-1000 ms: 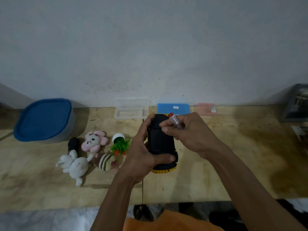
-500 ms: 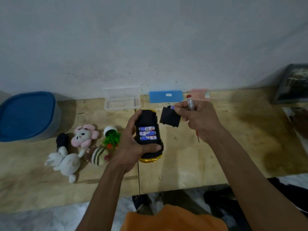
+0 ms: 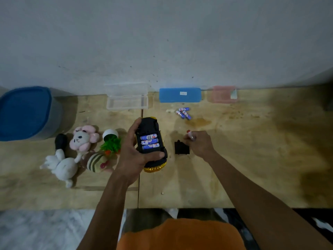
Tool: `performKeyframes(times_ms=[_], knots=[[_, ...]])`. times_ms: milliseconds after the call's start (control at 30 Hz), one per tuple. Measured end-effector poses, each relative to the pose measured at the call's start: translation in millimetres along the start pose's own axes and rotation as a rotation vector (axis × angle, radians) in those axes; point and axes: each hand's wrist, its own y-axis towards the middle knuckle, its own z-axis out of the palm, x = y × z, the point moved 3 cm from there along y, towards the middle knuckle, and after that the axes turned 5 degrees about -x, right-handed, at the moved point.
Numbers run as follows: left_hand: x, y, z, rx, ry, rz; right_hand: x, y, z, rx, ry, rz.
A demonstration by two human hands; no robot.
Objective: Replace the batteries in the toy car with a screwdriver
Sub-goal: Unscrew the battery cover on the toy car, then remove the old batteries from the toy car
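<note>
My left hand (image 3: pixel 132 156) grips the black and yellow toy car (image 3: pixel 152 130), held upside down just above the wooden table (image 3: pixel 252 159). Its battery bay is uncovered and shows three blue and white batteries (image 3: pixel 149 141) side by side. My right hand (image 3: pixel 201 144) is closed around the screwdriver (image 3: pixel 190 135), whose red-capped clear handle sticks out above my fingers. The black battery cover (image 3: pixel 181 147) lies flat on the table right at my right fingertips. A small pile of loose batteries (image 3: pixel 183 112) lies farther back.
Several plush toys (image 3: pixel 79 150) and a small tipped plant pot (image 3: pixel 110 139) lie left of the car. A blue-lidded tub (image 3: pixel 25 112) stands far left. Along the wall are an open clear case (image 3: pixel 127 101), a blue case (image 3: pixel 180 94) and a pink case (image 3: pixel 223 94).
The cover came off the car in my right hand, and now rests on the table to the car's right. The batteries are exposed. My left hand kept its grip on the car.
</note>
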Motion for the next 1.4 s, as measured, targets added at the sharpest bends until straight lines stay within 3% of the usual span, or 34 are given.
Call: performKeyframes(times_ms=[200,400,567,733,933,1400], knots=[[11.0,3.1,3.7,0.007,0.041,-0.046,-22.4,12.3,10.6,0.012,0.031,0.057],[12.0,10.1,9.3,0.048,0.014,-0.075,-29.3,11.8,11.8,0.013,-0.038,-0.053],[10.7,17.8,12.2,0.069,0.011,-0.091,-34.1,15.7,17.8,0.098,-0.147,0.003],[10.0,21.1,12.2,0.072,0.006,-0.101,-37.2,18.2,17.0,0.085,-0.210,-0.071],[7.5,20.0,14.3,0.077,-0.004,-0.107,-34.6,14.1,-5.2,-0.159,-0.091,-0.026],[5.3,18.4,27.7,0.112,-0.002,-0.093,-49.4,15.4,-7.3,-0.263,-0.183,0.066]])
